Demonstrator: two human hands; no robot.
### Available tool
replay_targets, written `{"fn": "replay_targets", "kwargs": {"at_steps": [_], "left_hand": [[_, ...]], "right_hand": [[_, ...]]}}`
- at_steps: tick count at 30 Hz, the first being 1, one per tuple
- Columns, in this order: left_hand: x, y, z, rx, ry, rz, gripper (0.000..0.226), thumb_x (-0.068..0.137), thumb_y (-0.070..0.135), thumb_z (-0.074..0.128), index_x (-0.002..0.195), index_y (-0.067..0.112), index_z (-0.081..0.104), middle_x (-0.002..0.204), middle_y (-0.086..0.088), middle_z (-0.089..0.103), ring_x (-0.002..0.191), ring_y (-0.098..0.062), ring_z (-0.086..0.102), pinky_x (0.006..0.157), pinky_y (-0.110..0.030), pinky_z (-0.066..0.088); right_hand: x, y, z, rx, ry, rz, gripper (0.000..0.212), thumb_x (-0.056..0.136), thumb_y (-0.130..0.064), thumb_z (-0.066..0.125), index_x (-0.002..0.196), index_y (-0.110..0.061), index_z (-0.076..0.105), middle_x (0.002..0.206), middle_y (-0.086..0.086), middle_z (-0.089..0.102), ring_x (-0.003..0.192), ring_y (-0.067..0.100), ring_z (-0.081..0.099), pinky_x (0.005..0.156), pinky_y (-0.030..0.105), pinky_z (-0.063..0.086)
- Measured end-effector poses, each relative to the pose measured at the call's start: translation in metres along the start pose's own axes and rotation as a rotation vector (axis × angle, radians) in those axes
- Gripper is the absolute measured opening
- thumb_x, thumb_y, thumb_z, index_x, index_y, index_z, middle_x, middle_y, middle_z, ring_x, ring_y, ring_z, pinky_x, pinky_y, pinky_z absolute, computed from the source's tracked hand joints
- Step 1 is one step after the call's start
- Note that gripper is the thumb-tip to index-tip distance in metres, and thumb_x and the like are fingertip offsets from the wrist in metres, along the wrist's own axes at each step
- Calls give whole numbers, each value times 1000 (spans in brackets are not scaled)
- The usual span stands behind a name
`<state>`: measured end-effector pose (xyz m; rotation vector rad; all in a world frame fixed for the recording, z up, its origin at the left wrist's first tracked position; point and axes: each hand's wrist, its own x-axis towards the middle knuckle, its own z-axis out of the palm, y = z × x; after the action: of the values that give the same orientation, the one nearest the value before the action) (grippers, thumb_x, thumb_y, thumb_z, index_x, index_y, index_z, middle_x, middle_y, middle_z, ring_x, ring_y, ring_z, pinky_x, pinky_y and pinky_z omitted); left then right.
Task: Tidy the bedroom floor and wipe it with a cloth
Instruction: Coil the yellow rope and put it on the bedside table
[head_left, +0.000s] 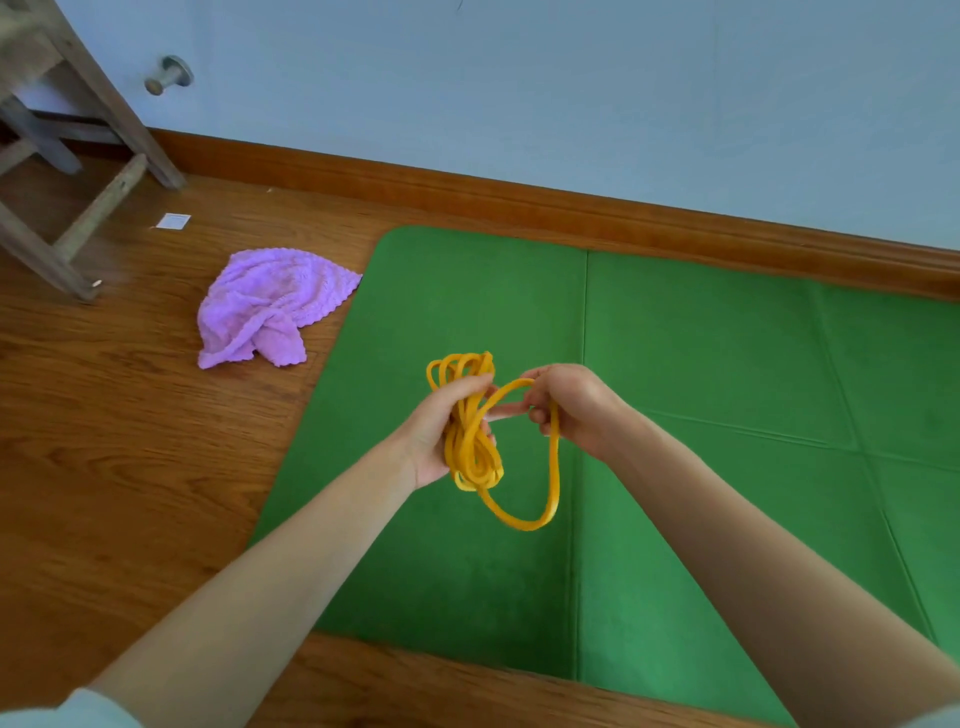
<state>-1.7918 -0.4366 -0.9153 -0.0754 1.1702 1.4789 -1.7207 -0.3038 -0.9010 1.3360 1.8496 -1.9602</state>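
Both hands are up over the green mat (701, 364), working a yellow rope (470, 447). The left hand (441, 431) has its fingers curled around a bundle of coils, gripping them at the middle so loops stick out above and below the fist. The right hand (569, 408) is just beside it, fingers and thumb curled around a single strand; from there 1 long loop hangs down below both hands, clear of the mat. Something pale shows between the 2 hands, but what it is cannot be told.

Over on the left, the purple cloth (272, 306) lies crumpled on the wooden floor (130, 441), 1 scalloped corner reaching right up to the mat's left edge; whether it overlaps cannot be told. Neither hand is near it.

The mat has a rounded far-left corner and fold creases running across it. Its far edge sits near the brown skirting board (571, 205) along the pale blue wall (519, 88), with a strip of floor between. Its near edge shows bare floor in front.

Top left, a wooden stool (78, 156) stands on the floor, legs well apart from the cloth. A small white square (174, 221) lies between stool and skirting, and a metal door stopper (169, 75) juts from the wall. Open floor stretches left of the mat.
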Motion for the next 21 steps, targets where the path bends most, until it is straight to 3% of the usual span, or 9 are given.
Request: {"fn": "replay_targets", "kwargs": {"at_steps": [4,8,10,12,15,17,21], "left_hand": [[-5,3,-4,197,-93,7,27,73,34,64,89,14,59,99,-9,71,40,-6,43,50,-20,46],[-5,-2,0,431,-150,37,11,83,17,62,88,9,56,63,0,68,44,-6,42,56,-22,43],[-3,-5,2,431,-114,37,15,83,19,62,88,6,57,55,1,60,44,-7,43,51,-20,43],[-1,-7,3,356,-64,36,18,76,26,65,78,8,62,54,-1,55,46,-9,44,46,-20,43],[0,-4,3,342,-26,46,17,74,28,68,61,18,68,57,-2,55,47,-10,43,53,-21,45],[0,-3,2,356,-27,56,21,84,19,64,65,20,72,56,2,63,39,-6,41,56,-22,41],[1,-2,0,301,-43,73,13,86,8,61,80,16,70,81,-5,73,36,-3,39,61,-27,31]], "right_hand": [[-3,-2,-14,-65,26,37,13,81,8,47,81,-3,54,71,13,52,53,17,43,42,24,31],[-2,-3,-18,145,40,85,14,81,11,46,74,1,50,67,12,46,51,17,43,34,16,37],[-5,-6,-18,228,9,90,15,81,13,43,76,1,51,70,11,45,52,17,46,36,17,42],[-9,-7,-13,237,-52,82,18,83,13,41,90,4,56,77,13,49,53,17,50,41,18,46],[-13,-9,-9,200,-113,11,29,86,13,38,108,12,57,84,13,56,62,17,52,48,18,50],[-14,-10,-11,197,-149,-58,29,87,13,40,111,9,56,91,15,57,72,19,56,57,20,54],[-14,-2,-14,11,-146,-302,42,81,17,54,116,-6,54,99,13,58,87,22,61,78,24,55]]}}
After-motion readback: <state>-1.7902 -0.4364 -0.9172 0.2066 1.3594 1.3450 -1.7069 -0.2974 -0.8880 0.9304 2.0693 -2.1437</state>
